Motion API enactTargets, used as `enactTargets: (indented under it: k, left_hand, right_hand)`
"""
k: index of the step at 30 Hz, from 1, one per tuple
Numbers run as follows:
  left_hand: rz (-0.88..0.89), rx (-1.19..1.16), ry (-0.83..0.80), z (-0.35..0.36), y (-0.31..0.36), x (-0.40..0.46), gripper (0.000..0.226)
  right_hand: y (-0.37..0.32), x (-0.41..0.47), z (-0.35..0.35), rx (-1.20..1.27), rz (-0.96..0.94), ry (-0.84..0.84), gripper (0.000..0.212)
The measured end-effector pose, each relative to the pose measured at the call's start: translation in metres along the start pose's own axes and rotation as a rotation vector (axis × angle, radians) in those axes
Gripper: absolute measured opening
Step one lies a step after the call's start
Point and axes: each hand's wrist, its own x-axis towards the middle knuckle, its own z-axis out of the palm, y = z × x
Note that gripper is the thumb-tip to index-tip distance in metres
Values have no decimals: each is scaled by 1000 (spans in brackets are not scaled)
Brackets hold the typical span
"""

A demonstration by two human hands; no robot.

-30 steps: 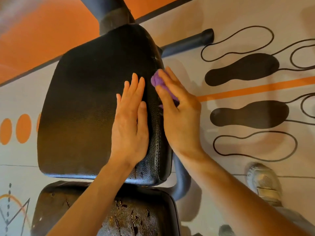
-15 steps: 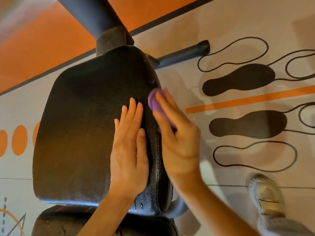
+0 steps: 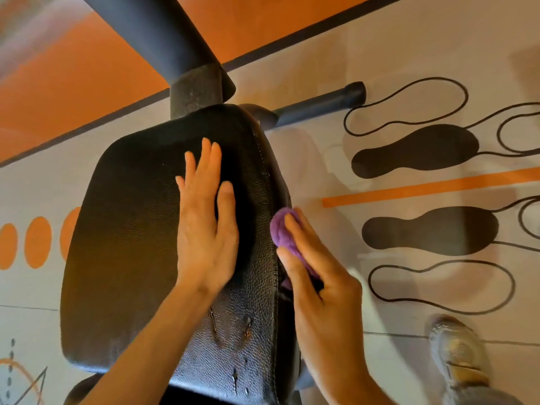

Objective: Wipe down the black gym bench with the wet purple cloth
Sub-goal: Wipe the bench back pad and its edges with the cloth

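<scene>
Bench pad: the black gym bench [image 3: 140, 244] fills the middle of the view; its textured top has small tears and worn spots near the lower edge.
Left hand: the left hand [image 3: 204, 229] lies flat on the top of the pad, fingers straight and a little spread, grasping nothing.
Right hand: the right hand [image 3: 318, 282] has its fingers curled round the purple cloth [image 3: 282, 230] and presses it against the right side edge of the pad, just beside the stitched seam.
Cloth: it is bunched into a ball; only its upper part shows, the rest is covered by the fingers and palm. Whether it is wet I cannot tell.
Frame: a thick dark post [image 3: 163, 39] rises behind the pad, and a dark bar with a capped end [image 3: 324, 105] lies on the floor to the right.
Floor: pale, with an orange area [image 3: 73, 77] at the top left, orange ovals [image 3: 38, 242] at the left, an orange stripe [image 3: 432, 187] and black footprint shapes [image 3: 418, 150] at the right.
Shoe: a light sneaker [image 3: 458, 355] stands at the lower right, partly cut off by the frame edge.
Hidden: the side of the pad below the right hand is in shadow; a second dark pad [image 3: 79, 390], perhaps the seat, shows only as a corner at the bottom.
</scene>
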Motion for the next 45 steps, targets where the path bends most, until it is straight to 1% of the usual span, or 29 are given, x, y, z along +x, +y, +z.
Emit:
enactTargets:
  k: [2, 4, 5, 7, 10, 12, 15, 16, 17, 19, 21, 23, 26, 27, 28, 30, 32, 34, 37, 38, 40, 43, 45]
  left_hand:
    - [-1, 7, -9, 5, -2, 13, 50]
    - [3, 23, -15, 9, -5, 14, 50]
    - [6, 27, -13, 10, -6, 14, 50]
    - [7, 29, -13, 11, -7, 12, 51]
    - [16, 36, -4, 12, -7, 12, 51]
    - [21, 27, -1, 13, -6, 13, 51]
    - [26, 24, -4, 12, -6, 12, 50]
    - [26, 25, -2, 12, -7, 12, 50]
    - [26, 28, -4, 12, -7, 12, 51]
    - [22, 34, -9, 11, -7, 11, 50]
    - [17, 31, -8, 11, -6, 11, 51]
    - [12, 30, -5, 11, -4, 12, 51]
    - [4, 31, -14, 10, -3, 15, 51]
    - [4, 31, -15, 10, -3, 16, 51]
    - [4, 33, -17, 10, -4, 16, 52]
    - [-1, 36, -16, 9, -4, 15, 52]
    - [-17, 29, -13, 10, -3, 15, 53]
    - [-27, 23, -15, 10, -2, 16, 53]
    - [-24, 34, -29, 9, -2, 17, 54]
    - [-23, 41, -28, 9, -3, 17, 54]
    - [-24, 54, -30, 8, -4, 15, 54]
    - [-16, 28, -32, 9, -1, 15, 54]
    - [-7, 29, -32, 10, -1, 17, 54]
  right_hand:
    - [-2, 47, 10, 19, -23, -8, 35]
    - [-3, 96, 23, 5, 18, -38, 33]
    - [-3, 104, 27, 22, 29, -47, 33]
    - [1, 79, 24, 31, 51, -40, 35]
    - [-3, 22, 5, -63, -68, -29, 37]
    - [-1, 42, 9, -53, -67, -47, 36]
    - [-8, 114, 34, -83, -11, -96, 34]
    - [-8, 126, 40, -90, -19, -100, 34]
    - [-6, 124, 40, -86, -10, -107, 34]
    - [-7, 93, 27, -58, 5, -135, 36]
    - [-9, 58, 12, -94, -60, -132, 36]
    - [-6, 74, 17, -119, -84, -111, 35]
    - [-10, 144, 48, -149, -43, -108, 34]
    - [-8, 154, 53, -157, -42, -105, 34]
    - [-6, 149, 52, -152, -30, -109, 35]
    - [-6, 109, 35, -112, -5, -120, 37]
    - [-11, 67, 17, -148, -67, -105, 39]
    - [-9, 86, 23, -162, -79, -91, 36]
    - [-13, 164, 58, -214, -14, -120, 31]
    - [-13, 177, 62, -220, -6, -138, 31]
    - [-10, 161, 55, -216, 44, -159, 34]
    - [-28, 100, 26, -161, 81, -143, 37]
    - [-29, 116, 31, -202, 29, -130, 32]
